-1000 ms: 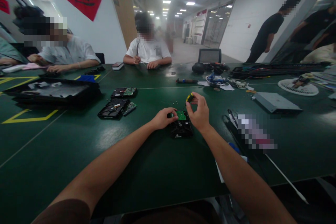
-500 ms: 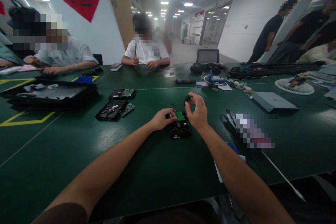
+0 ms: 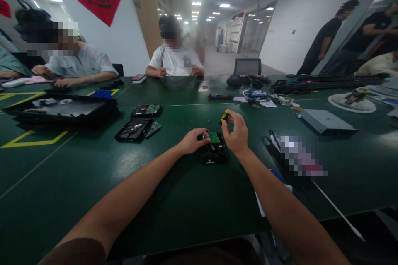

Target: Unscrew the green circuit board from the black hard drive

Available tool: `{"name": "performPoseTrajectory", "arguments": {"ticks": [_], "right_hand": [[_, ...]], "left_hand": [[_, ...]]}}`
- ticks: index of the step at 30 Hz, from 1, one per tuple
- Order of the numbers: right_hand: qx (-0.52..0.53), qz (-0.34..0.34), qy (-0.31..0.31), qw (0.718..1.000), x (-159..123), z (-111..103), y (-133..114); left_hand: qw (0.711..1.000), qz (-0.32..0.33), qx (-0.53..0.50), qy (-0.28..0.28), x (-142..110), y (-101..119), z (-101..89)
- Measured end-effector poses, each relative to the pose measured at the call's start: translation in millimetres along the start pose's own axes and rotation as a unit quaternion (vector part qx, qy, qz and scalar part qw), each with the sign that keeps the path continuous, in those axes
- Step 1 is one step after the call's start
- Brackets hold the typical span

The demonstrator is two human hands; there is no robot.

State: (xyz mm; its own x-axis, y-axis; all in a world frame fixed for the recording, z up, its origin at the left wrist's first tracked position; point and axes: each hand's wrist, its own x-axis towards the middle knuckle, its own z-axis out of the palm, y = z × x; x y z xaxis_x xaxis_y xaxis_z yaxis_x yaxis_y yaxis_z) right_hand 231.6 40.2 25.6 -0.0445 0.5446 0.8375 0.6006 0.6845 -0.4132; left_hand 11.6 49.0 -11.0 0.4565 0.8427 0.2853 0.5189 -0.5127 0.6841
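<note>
A black hard drive (image 3: pixel 214 152) with a green circuit board (image 3: pixel 214 136) on top lies on the green table (image 3: pixel 186 198) in front of me. My left hand (image 3: pixel 192 140) rests closed against the drive's left edge, holding it steady. My right hand (image 3: pixel 236 133) pinches a small screwdriver with a yellow and black handle (image 3: pixel 224 116), its tip pointing down at the circuit board.
Two more opened drives (image 3: pixel 134 128) (image 3: pixel 146 110) lie to the left, beside a large black tray (image 3: pixel 62 109). A grey flat box (image 3: pixel 325 121), cables and tools sit at the right. Seated people work across the table; others stand at the far right.
My hands have stayed at the drive; the screwdriver handle has turned slightly in my right fingers. The person opposite has drawn one hand in.
</note>
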Motion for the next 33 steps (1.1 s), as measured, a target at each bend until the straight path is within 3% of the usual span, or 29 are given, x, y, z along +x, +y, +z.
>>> {"name": "performPoseTrajectory", "arguments": {"ticks": [7, 26, 33], "right_hand": [[0.006, 0.020, 0.022, 1.000, -2.8, 6.0, 7.4], [-0.001, -0.008, -0.004, 1.000, -1.0, 1.7, 0.3], [0.069, 0.048, 0.005, 0.996, -3.9, 7.1, 4.6]], "left_hand": [[1.000, -0.004, 0.000, -0.001, 0.9, -0.8, 0.1], [1.000, 0.000, 0.001, 0.004, -0.7, -1.9, -0.3], [1.000, -0.003, 0.002, 0.001, -0.1, -3.3, 0.0]]}}
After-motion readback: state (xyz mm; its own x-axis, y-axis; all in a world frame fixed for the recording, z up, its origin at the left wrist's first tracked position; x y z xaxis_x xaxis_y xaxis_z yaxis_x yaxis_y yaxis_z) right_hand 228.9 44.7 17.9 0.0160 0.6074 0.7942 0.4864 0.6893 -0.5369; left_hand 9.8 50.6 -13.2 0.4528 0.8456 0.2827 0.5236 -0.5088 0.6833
